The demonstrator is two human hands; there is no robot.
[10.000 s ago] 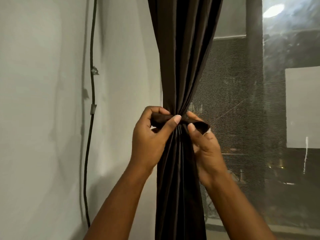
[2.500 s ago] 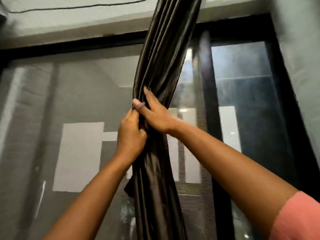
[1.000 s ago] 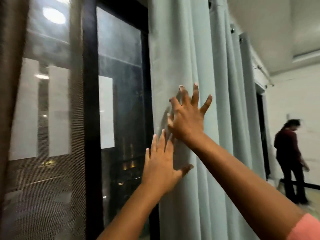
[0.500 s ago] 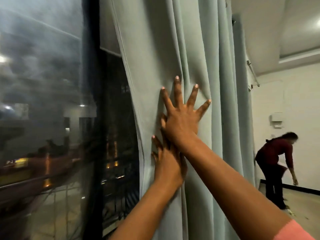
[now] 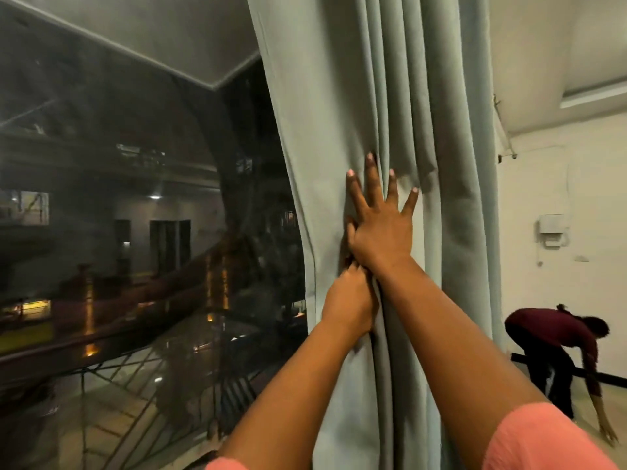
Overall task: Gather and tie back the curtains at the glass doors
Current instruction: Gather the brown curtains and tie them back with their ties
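Pale grey-green curtain hanging in deep vertical folds at centre frame, just right of the dark glass door; top and bottom both cut off, so rail and hem out of sight. Right hand spread flat against the cloth, grip wide, four fingers straight and fanned, thumb tucked on the left side and only partly showing. Left hand directly below, touching the right wrist, knuckles toward the camera and fingers curled into a fold; grip narrow, apparently bunching the cloth, though fingertips hidden under the right wrist and in the crease, so hard to say how much fabric is caught. Cloth pulled into a slight inward bend along the left edge at hand height. Both forearms bare, coral sleeves cut off at the bottom edge. Through the glass, only a dim night scene: scattered warm lights, a railing, reflections of a ceiling line, details murky. At far right, past the curtain's edge, a white wall with a small box fitting too blurred to identify, and another person in a dark red top bent over toward the floor, lower legs partly hidden.
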